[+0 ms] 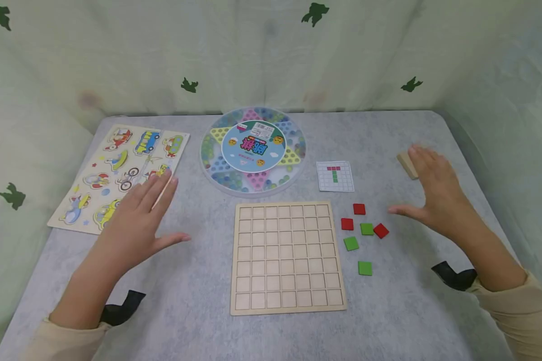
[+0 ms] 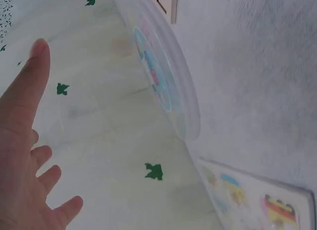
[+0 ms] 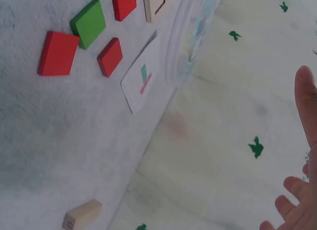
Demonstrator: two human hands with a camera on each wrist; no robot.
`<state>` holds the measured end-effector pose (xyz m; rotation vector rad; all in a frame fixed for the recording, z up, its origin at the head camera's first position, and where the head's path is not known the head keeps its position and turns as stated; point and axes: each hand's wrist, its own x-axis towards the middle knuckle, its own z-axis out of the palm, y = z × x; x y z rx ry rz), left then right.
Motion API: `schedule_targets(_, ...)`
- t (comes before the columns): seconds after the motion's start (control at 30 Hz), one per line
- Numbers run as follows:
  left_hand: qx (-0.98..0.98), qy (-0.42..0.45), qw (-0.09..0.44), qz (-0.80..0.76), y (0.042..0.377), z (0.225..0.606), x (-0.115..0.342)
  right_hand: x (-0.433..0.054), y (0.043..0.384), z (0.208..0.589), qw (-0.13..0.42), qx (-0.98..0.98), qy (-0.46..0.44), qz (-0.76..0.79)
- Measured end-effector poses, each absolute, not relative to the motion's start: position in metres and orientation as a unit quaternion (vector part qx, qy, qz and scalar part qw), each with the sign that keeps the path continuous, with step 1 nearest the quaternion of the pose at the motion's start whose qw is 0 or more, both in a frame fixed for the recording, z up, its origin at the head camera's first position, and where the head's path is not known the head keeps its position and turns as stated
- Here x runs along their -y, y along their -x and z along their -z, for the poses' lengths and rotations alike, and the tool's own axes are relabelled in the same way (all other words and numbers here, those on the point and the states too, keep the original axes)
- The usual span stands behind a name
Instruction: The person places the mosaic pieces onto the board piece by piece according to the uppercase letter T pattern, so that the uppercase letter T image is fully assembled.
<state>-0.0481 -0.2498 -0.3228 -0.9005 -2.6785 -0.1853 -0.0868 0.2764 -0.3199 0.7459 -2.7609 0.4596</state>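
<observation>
My left hand (image 1: 133,223) hovers with fingers straight and thumb spread, over the near right part of a picture puzzle board (image 1: 83,210). It holds nothing. On the other side, my right hand (image 1: 438,195) is raised with its thumb out, near a small wooden block (image 1: 406,165) that it partly covers in the head view. Between the hands lies a wooden grid board (image 1: 289,255) with bare squares. Beside its right edge are three red tiles (image 1: 359,209) and three green tiles (image 1: 365,268). A pattern card (image 1: 335,176) shows a red and green T.
A round clear-lidded game box (image 1: 253,150) with a star pattern stands at the back middle of the grey table (image 1: 185,321). Pale cloth (image 1: 253,55) with dark green bird shapes hangs behind the table and at its sides.
</observation>
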Motion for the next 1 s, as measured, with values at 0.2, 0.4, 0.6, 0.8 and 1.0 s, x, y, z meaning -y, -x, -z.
schedule_targets(0.2, 0.919, 0.347, 0.145, 0.121, 0.041, 0.349, 0.228, -0.262, 0.078, 0.338, 0.129, 0.923, -0.282, -0.228)
schedule_targets(0.4, 0.922, 0.347, 0.089, 0.147, 0.033, 0.374, 0.206, -0.249, 0.071, 0.365, 0.117, 0.913, -0.29, -0.264)
schedule_targets(0.6, 0.924, 0.34, 0.053, 0.166, 0.028, 0.394, 0.188, -0.24, 0.068, 0.393, 0.093, 0.9, -0.297, -0.305)
schedule_targets(0.8, 0.933, 0.304, -0.016, 0.191, 0.022, 0.409, 0.18, -0.236, 0.07, 0.418, 0.074, 0.896, -0.292, -0.328)
schedule_targets(1.0, 0.934, 0.265, -0.067, 0.229, 0.019, 0.417, 0.178, -0.233, 0.073, 0.433, 0.045, 0.894, -0.285, -0.344)
